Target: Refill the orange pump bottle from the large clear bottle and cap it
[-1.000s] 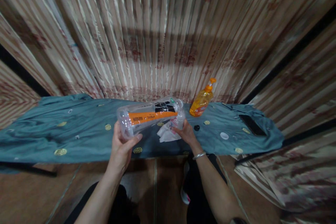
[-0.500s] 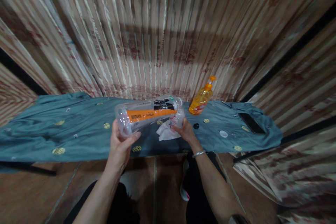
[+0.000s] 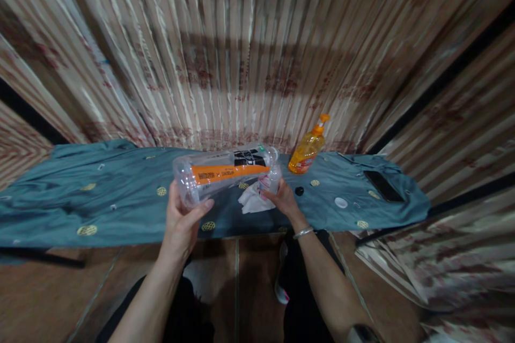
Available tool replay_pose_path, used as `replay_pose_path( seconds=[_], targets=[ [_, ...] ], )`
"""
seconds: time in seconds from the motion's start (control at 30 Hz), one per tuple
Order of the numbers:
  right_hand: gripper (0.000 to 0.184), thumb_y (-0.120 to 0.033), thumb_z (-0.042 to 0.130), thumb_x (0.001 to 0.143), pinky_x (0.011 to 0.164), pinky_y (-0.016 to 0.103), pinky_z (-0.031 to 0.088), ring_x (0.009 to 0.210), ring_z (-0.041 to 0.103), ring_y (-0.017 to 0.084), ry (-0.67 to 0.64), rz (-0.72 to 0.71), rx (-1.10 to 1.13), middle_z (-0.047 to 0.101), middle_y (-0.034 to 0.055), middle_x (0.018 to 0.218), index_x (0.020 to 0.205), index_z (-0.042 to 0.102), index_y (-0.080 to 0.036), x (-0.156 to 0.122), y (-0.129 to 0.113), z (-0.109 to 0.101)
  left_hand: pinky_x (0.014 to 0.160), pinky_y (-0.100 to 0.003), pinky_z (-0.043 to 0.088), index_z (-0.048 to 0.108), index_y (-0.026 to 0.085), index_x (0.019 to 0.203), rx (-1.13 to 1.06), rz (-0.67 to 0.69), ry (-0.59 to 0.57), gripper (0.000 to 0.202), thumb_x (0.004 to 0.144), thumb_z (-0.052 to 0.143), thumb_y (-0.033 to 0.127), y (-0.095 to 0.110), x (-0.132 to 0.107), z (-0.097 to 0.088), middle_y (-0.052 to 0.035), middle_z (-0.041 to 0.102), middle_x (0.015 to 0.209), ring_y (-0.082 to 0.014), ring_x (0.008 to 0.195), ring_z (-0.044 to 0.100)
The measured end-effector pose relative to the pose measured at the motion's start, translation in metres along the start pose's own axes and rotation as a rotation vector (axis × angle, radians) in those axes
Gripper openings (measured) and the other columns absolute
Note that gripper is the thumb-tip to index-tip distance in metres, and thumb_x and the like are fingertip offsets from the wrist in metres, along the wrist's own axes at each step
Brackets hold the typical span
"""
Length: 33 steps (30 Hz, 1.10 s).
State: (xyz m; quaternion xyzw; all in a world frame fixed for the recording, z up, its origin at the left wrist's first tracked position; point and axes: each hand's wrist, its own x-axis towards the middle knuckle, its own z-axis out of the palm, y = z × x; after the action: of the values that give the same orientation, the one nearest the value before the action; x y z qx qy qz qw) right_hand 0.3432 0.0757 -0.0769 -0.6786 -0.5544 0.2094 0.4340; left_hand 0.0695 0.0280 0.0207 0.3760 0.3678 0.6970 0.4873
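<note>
My left hand [image 3: 185,217] is wrapped round the base of a large clear plastic bottle [image 3: 221,172] with an orange and black label. The bottle lies tilted almost level, its neck toward the right. My right hand [image 3: 284,198] grips a small clear bottle [image 3: 270,181] with a pinkish label, held under the large bottle's neck. The two bottle mouths are close together; whether they touch I cannot tell. A crumpled white tissue [image 3: 253,201] lies on the cloth just below the small bottle.
An orange pump bottle [image 3: 307,153] stands at the back of the cloth-covered table [image 3: 129,214]. A small black cap [image 3: 299,191], a white round lid [image 3: 340,202] and a dark phone [image 3: 383,186] lie to the right. A pleated curtain [image 3: 225,64] hangs behind.
Almost nothing differs. The large bottle's base end is slightly higher, and the whole view has shifted a little; both hands keep their grip.
</note>
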Motion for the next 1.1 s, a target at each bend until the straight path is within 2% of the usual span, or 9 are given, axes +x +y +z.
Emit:
replay_pose_path(
  seconds=[0.23, 0.43, 0.57, 0.8, 1.1],
  targets=[
    [0.055, -0.042, 0.090, 0.072, 0.091, 0.044, 0.065, 0.106, 0.081, 0.032, -0.017, -0.017, 0.005, 0.085, 0.0085, 0.113, 0.118, 0.067, -0.023, 0.0020, 0.0022, 0.0001, 0.103, -0.039, 0.060, 0.078, 0.027, 0.116, -0.015, 0.006, 0.003, 0.072, 0.048, 0.104, 0.026, 0.0010, -0.0005, 0.0014, -0.0044, 0.082, 0.112, -0.0238, 0.102, 0.077],
    [0.054, -0.041, 0.090, 0.072, 0.088, 0.044, 0.065, 0.105, 0.081, 0.033, 0.003, -0.007, 0.001, 0.084, 0.0080, 0.108, 0.117, 0.067, -0.023, 0.0004, 0.0002, 0.0002, 0.106, -0.040, 0.058, 0.078, 0.026, 0.115, -0.018, 0.003, 0.007, 0.074, 0.047, 0.105, 0.027, 0.0018, -0.0004, 0.0022, -0.0047, 0.082, 0.112, -0.0237, 0.102, 0.076],
    [0.050, -0.036, 0.089, 0.073, 0.090, 0.045, 0.065, 0.103, 0.081, 0.031, -0.002, 0.000, 0.003, 0.084, 0.0072, 0.108, 0.115, 0.066, -0.024, 0.0003, -0.0009, -0.0002, 0.110, -0.043, 0.056, 0.078, 0.026, 0.114, -0.023, -0.003, 0.017, 0.076, 0.044, 0.107, 0.030, 0.0022, -0.0003, 0.0030, -0.0044, 0.082, 0.110, -0.0239, 0.101, 0.075],
    [0.049, -0.037, 0.090, 0.072, 0.084, 0.040, 0.065, 0.099, 0.081, 0.031, -0.003, 0.010, -0.005, 0.082, 0.0060, 0.101, 0.112, 0.066, -0.023, 0.0007, -0.0021, 0.0000, 0.113, -0.046, 0.054, 0.077, 0.026, 0.114, -0.018, 0.002, -0.011, 0.073, 0.047, 0.106, 0.029, 0.0012, -0.0010, 0.0021, -0.0053, 0.082, 0.110, -0.0251, 0.102, 0.076],
    [0.048, -0.040, 0.089, 0.073, 0.086, 0.042, 0.065, 0.100, 0.081, 0.032, -0.007, -0.005, -0.036, 0.083, 0.0066, 0.104, 0.112, 0.066, -0.025, 0.0018, 0.0008, -0.0004, 0.107, -0.043, 0.058, 0.074, 0.025, 0.116, -0.011, -0.001, -0.026, 0.077, 0.047, 0.107, 0.031, -0.0010, -0.0003, 0.0000, -0.0062, 0.081, 0.112, -0.0258, 0.102, 0.077]
  ],
)
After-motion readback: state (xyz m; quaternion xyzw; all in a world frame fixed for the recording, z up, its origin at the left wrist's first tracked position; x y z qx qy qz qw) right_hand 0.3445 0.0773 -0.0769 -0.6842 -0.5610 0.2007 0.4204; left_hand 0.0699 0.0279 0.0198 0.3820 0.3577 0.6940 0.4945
